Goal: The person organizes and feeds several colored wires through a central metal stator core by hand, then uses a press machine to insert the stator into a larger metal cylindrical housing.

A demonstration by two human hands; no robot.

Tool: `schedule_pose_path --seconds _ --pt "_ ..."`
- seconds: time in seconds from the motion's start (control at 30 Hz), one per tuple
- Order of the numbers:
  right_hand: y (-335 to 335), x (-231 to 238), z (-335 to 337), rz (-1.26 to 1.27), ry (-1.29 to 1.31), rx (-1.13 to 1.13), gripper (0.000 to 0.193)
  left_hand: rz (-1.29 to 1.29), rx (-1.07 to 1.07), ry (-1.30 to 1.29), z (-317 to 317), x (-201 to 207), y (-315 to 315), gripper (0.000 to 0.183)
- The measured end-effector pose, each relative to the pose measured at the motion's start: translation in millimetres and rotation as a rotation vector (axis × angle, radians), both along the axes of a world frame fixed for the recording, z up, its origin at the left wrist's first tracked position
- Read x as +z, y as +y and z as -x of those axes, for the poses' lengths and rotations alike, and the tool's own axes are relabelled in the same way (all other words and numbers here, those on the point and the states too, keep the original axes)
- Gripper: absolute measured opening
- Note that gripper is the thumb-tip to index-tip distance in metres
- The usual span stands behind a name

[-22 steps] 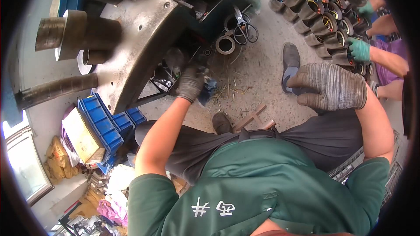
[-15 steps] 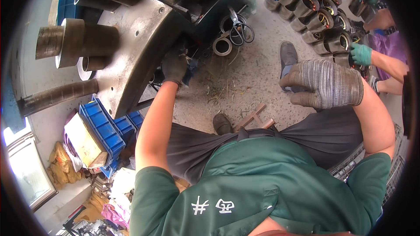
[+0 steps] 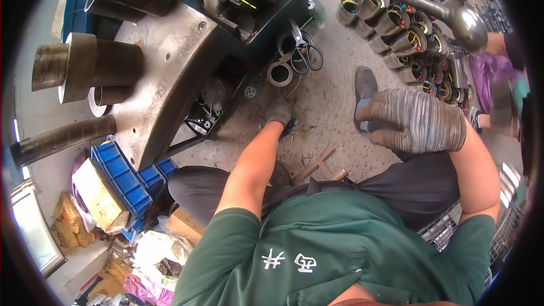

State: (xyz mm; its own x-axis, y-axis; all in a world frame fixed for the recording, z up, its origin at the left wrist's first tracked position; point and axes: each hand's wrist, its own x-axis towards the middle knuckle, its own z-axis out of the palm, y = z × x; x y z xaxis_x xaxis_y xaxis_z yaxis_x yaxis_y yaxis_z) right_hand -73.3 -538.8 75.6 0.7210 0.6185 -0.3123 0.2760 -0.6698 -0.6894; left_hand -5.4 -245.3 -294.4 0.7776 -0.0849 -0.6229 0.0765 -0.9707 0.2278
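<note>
My left hand point(image 3: 279, 114), in a grey work glove, reaches down over the floor beside the machine. A dark blue piece of what looks like cloth point(image 3: 290, 127) shows at its edge, moving along with it; the fingers are mostly hidden. Black-handled scissors point(image 3: 306, 56) lean beside a metal ring point(image 3: 280, 73), just beyond that hand. Over my right thigh, my right hand point(image 3: 419, 120) hovers or rests in a striped grey glove, loosely bent. Its thumb stands apart from the fingers, and nothing shows between them.
A heavy steel machine plate point(image 3: 164, 51) with thick shafts fills the left. Wire-filled metal cylinders point(image 3: 408, 42) stand in rows at the far right, near another person's arm point(image 3: 497, 44). A ball-ended lever point(image 3: 469, 29) crosses above them. Blue crates point(image 3: 122, 175) stand at lower left.
My left hand has come out from under the machine, moving right and lower with the blue piece. My right hand has barely moved. The other person's gloved hand has left the cylinders.
</note>
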Motion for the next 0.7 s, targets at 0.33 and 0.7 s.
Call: schedule_pose_path --seconds 0.33,0.7 --pt "15 -4 -26 0.011 0.034 -0.010 0.040 -0.236 -0.156 -0.384 -13 -138 31 0.019" --pt "-2 -7 -6 -0.095 0.002 0.012 0.041 0.162 0.386 -0.092 34 5 43 0.037"
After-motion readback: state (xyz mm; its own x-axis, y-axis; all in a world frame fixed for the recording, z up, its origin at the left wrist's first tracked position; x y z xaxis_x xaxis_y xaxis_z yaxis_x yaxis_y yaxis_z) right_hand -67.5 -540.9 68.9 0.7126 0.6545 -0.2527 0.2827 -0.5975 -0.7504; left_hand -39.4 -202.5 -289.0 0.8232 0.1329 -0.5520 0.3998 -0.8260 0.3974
